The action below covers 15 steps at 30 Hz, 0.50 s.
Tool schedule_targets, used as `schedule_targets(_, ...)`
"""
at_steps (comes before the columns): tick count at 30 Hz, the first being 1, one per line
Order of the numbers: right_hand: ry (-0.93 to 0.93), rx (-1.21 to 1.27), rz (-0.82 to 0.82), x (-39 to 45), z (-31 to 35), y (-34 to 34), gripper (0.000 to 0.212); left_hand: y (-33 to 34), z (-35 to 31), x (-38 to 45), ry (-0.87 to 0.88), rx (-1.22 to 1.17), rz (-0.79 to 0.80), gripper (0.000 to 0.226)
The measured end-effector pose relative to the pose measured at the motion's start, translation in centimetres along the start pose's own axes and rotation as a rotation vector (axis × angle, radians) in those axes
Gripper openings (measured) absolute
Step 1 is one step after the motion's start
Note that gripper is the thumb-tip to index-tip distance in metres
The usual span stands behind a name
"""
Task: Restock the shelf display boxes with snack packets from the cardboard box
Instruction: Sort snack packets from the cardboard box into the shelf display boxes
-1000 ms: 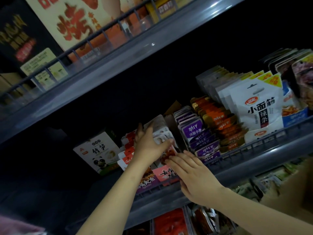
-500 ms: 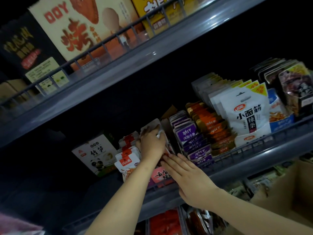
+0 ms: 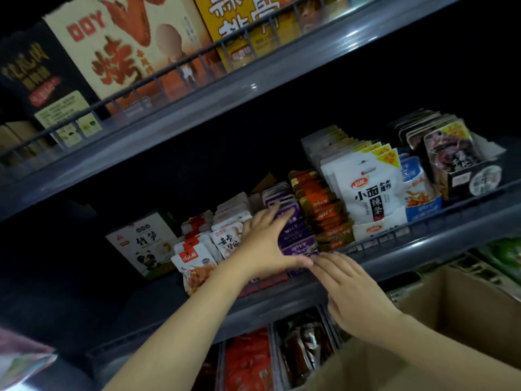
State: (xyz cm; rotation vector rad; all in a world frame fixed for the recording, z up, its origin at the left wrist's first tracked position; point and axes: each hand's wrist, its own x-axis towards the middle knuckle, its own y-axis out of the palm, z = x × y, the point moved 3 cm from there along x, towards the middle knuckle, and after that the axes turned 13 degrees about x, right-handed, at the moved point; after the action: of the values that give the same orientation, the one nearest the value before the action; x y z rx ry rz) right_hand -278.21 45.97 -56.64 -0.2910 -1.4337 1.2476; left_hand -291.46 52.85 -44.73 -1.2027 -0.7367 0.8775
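Observation:
On the middle shelf stand rows of small snack packets: white and red ones (image 3: 228,241), purple ones (image 3: 293,238) and orange ones (image 3: 324,210). My left hand (image 3: 265,241) lies open with fingers spread over the front of the purple row, thumb low near the shelf rail. My right hand (image 3: 349,289) is flat and open just below, fingertips at the foot of the purple packets by the rail (image 3: 375,244). Neither hand grips a packet. The open cardboard box (image 3: 451,314) sits at the lower right under my right forearm.
Large white packets (image 3: 372,193) and dark ones (image 3: 451,153) fill the shelf's right side. A white panda box (image 3: 143,246) stands at the left. Big cartons (image 3: 118,43) line the upper shelf. Red packets (image 3: 248,362) lie on the lower shelf.
My left hand has let go of the white packets and slid right onto the purple row, fingers now spread. My right hand shifted slightly right along the rail. The view moved closer.

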Motion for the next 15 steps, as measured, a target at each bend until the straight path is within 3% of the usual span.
schedule_targets(3, 0.007, 0.017, 0.048, -0.3, -1.4, 0.2, 0.084, 0.2, -0.3, 1.4, -0.059, -0.031, 0.089, 0.119)
schedule_targets(6, -0.02, 0.015, 0.059, -0.2, -1.9, 0.7, 0.086, -0.4, 0.4, 3.1, -0.115, -0.159, 0.084, 0.116)
schedule_targets(11, -0.029, 0.043, 0.017, 0.7, -1.9, 1.9, 0.085, -1.0, 0.7, 4.6, -0.102, 0.039, 0.08, 0.099)
schedule_targets(15, -0.009, 0.098, -0.024, 1.3, -1.7, 2.4, 0.08, -0.3, 0.1, 5.1, -0.069, 0.047, 0.106, 0.11)
